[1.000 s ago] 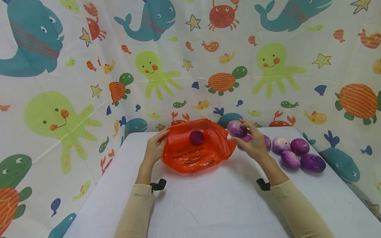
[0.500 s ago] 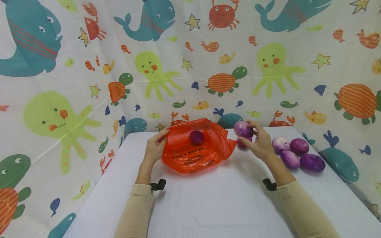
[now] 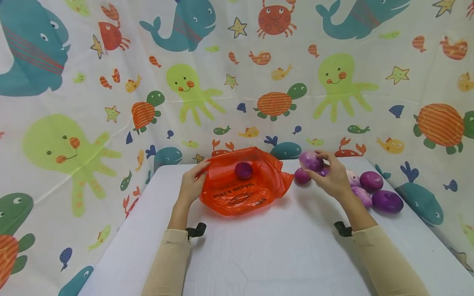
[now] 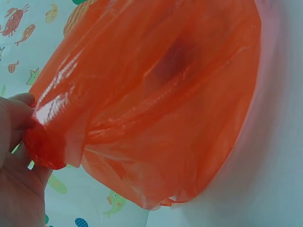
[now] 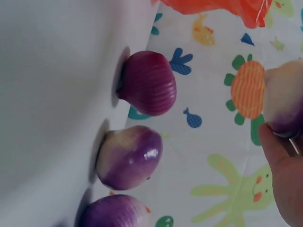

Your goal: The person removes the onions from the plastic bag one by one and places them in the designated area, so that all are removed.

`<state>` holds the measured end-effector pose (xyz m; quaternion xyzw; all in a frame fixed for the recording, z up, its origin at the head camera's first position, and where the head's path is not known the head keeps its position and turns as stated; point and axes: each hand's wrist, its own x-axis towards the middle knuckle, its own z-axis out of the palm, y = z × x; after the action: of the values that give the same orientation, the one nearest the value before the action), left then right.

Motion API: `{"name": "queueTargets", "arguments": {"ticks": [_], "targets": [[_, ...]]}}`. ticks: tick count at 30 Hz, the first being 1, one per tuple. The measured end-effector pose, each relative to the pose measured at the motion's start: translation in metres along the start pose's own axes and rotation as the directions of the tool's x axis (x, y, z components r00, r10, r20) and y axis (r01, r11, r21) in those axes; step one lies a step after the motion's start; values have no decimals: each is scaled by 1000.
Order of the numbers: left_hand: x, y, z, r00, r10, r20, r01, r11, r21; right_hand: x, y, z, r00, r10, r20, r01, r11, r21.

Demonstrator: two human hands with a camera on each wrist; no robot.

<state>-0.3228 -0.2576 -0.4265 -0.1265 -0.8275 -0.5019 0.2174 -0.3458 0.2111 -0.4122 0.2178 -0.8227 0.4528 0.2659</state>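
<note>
A red plastic bag (image 3: 244,193) with dark print spreads over the back middle of the table. My left hand (image 3: 191,183) pinches a bunched part of its left edge, thumb against fingers, as the left wrist view also shows. One dark purple onion (image 3: 243,170) lies at the bag; a dark shape shows through the film in the left wrist view. To the right of the bag, my right hand (image 3: 331,176) grips a pale-and-purple onion (image 3: 311,160) above the table. Under it and nearby stand a red onion (image 5: 148,83) and a purple-white onion (image 5: 130,157).
Several more onions (image 3: 387,202) are grouped at the right side of the white table (image 3: 259,255). A cloth printed with sea animals (image 3: 222,102) hangs behind and along the sides of the table.
My right hand has moved rightward with the onion, away from the bag, uncovering a red onion behind it. My left hand and the bag stay in place.
</note>
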Motion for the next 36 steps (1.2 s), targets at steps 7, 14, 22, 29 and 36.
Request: {"name": "queueTargets", "arguments": {"ticks": [7,14,22,29,36], "targets": [[-1,4,-1,1000,0,-2,0,1000,-4,2,10,-9,994,84,66,-79,994,-77],[1,-1,-1,1000,8,-4,-8,1000,-2,3,13,-21,978,99,181,-79,990,-114],[0,-1,-1,1000,1,-7,-1,1000,0,3,13,-28,942,143,305,-86,977,-195],[0,-2,0,1000,-14,-5,14,1000,-5,1,16,-32,919,150,364,-68,971,-228],[0,-3,-1,1000,-13,-2,13,1000,-9,3,18,-37,899,172,403,-67,963,-263]]}}
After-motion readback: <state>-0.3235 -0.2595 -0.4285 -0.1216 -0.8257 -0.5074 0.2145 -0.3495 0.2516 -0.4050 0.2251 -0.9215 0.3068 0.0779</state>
